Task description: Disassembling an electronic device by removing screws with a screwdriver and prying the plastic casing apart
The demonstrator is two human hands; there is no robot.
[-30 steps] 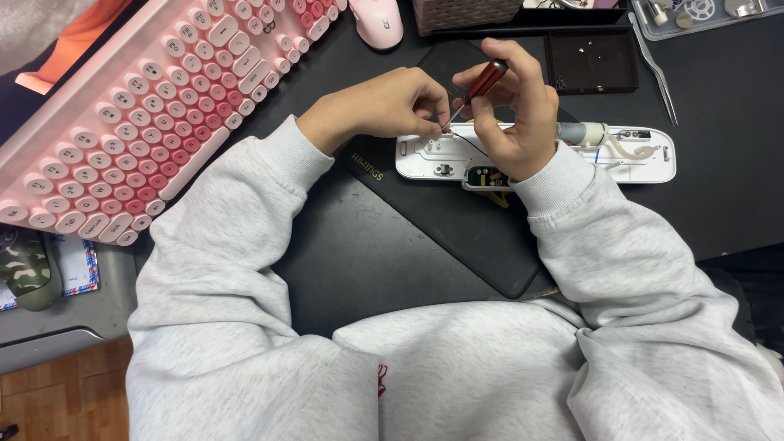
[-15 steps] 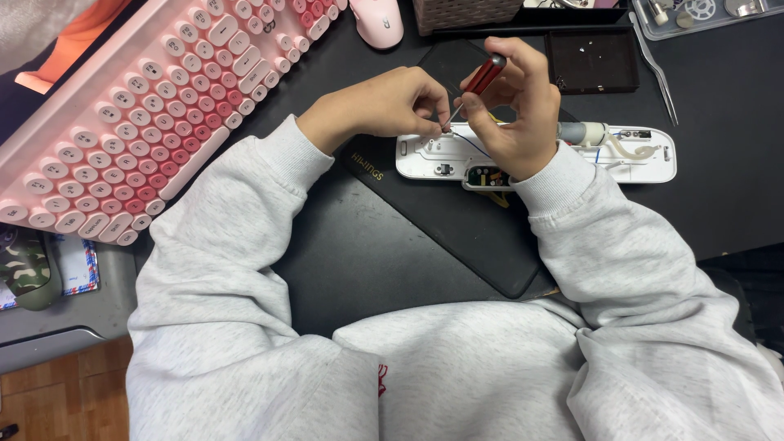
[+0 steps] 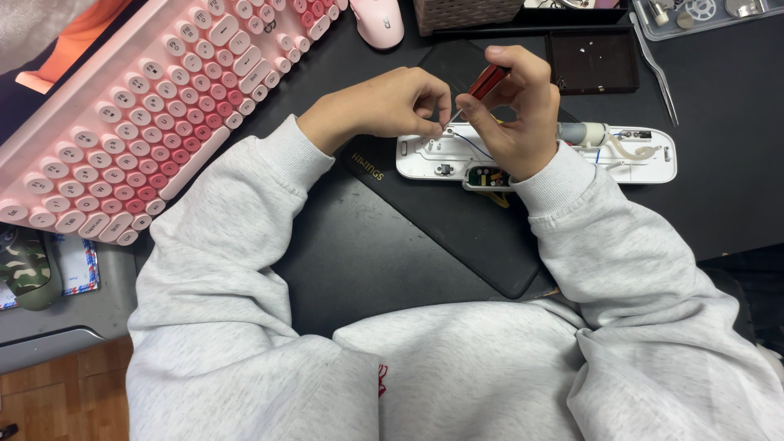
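Little moved, screwdriver point(image 3: 487, 82) barely tilted | right hand point(image 3: 510, 110) grip closed on it; left hand point(image 3: 384, 106) pinching at tip | driving screw into white casing point(image 3: 539, 155), mid-bench | next: steady turning.

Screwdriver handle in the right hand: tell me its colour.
Red with a black band, seen in the head view: the screwdriver handle sits in the right hand.

From my feed I see a light grey, heathered sweatshirt point(image 3: 457, 367) filling the lower frame, its sleeves ending in ribbed cuffs at both wrists. A small red mark point(image 3: 381, 380) sits low on the front. Both hands are bare, no gloves or rings.
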